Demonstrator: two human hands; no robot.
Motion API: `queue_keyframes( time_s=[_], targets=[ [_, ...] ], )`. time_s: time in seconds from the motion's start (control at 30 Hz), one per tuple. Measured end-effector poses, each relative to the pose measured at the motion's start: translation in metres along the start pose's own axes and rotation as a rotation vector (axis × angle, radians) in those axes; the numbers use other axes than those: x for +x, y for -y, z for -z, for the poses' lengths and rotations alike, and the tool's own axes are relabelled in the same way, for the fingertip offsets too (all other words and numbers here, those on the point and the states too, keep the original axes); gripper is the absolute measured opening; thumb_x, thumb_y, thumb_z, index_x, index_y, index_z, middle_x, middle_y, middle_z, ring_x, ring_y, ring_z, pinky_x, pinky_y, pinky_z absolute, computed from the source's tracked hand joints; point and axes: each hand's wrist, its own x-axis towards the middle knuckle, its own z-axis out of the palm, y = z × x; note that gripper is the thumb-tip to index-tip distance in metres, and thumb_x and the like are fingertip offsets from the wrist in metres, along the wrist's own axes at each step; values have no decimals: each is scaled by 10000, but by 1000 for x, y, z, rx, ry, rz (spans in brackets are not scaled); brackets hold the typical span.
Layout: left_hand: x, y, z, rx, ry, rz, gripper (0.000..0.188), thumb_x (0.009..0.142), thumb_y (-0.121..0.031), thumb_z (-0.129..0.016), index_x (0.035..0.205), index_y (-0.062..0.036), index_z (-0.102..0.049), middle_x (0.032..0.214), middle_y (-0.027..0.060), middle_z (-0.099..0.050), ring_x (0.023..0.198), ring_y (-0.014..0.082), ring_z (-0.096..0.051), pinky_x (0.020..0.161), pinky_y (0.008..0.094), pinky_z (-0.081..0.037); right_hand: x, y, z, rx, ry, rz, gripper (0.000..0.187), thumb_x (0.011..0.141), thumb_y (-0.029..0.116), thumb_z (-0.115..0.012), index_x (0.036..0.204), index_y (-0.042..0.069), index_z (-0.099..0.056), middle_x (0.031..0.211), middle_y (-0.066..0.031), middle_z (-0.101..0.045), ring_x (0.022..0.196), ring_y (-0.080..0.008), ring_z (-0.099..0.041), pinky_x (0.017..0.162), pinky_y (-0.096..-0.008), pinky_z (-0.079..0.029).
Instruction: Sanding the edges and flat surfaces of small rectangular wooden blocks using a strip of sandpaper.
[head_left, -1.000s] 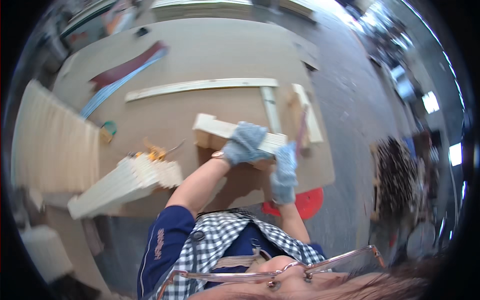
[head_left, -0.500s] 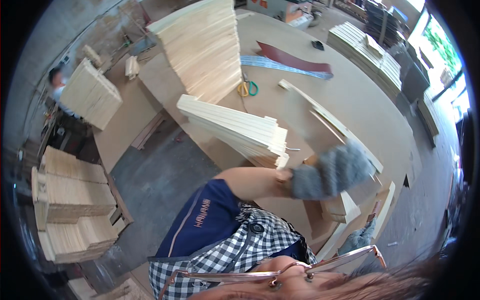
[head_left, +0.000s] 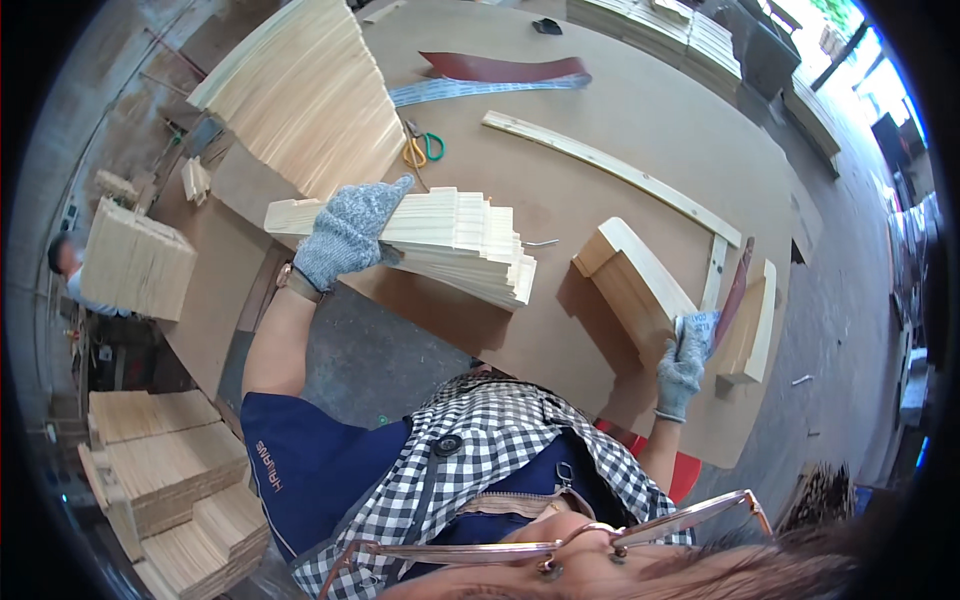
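Note:
My left hand (head_left: 350, 235), in a grey knitted glove, is closed over the near left part of a stack of pale wooden strips (head_left: 460, 235). Its thumb lies along the near side and its fingers reach across the top; how many strips it grips I cannot tell. At the right, my gloved right hand (head_left: 684, 365) is closed on a strip of sandpaper (head_left: 735, 295) with a dark red face and a printed pale backing. That hand is beside the near end of a smaller block of wooden pieces (head_left: 635, 285). Another wooden piece (head_left: 755, 325) stands right of it.
A tall stack of wooden boards (head_left: 310, 95) stands far left on the brown table (head_left: 560, 215). Scissors (head_left: 423, 150), a long sandpaper strip (head_left: 500, 72) and a thin wooden batten (head_left: 610, 170) lie beyond my hands. More stacked wood (head_left: 180, 470) sits at the left; a person (head_left: 85, 280) is beyond.
My left hand has swung from the right side over to the strip stack at the left. The right hand shows more fully, beside the smaller block. The whole view has shifted.

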Motion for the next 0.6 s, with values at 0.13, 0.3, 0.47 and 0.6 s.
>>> queue_keyframes(
  time_s=[0.13,0.3,0.47,0.6],
  targets=[
    [14,-4,0,-19,130,23,958,621,-329,-855,1428,-99,-392,1122,145,-585,1016,314,-587,915,421,-463,-10,12,2,-90,-63,184,654,700,-99,-519,1332,67,-547,1377,-216,-500,1347,-393,-394,1161,-477,-246],
    [25,-16,-4,-51,164,-18,944,638,-315,-849,1430,-96,-386,1093,142,-584,996,310,-588,912,424,-464,-12,-6,-4,-79,-26,102,721,644,-124,-487,1335,75,-550,1379,-197,-509,1355,-372,-398,1175,-460,-243],
    [32,-27,11,-77,240,1,1026,604,-436,-862,1441,-92,-379,1136,149,-584,1059,316,-572,954,422,-448,16,65,34,48,-61,260,682,661,-118,-483,1300,95,-588,1372,-147,-538,1353,-328,-425,1159,-460,-293],
    [14,-17,17,-140,-100,-70,1005,635,-510,-826,1432,-70,-400,1255,163,-565,1178,326,-527,1023,415,-413,25,97,-7,30,-12,643,584,715,-68,-533,1259,127,-617,1354,-107,-564,1318,-286,-479,1125,-449,-359]
  ],
)
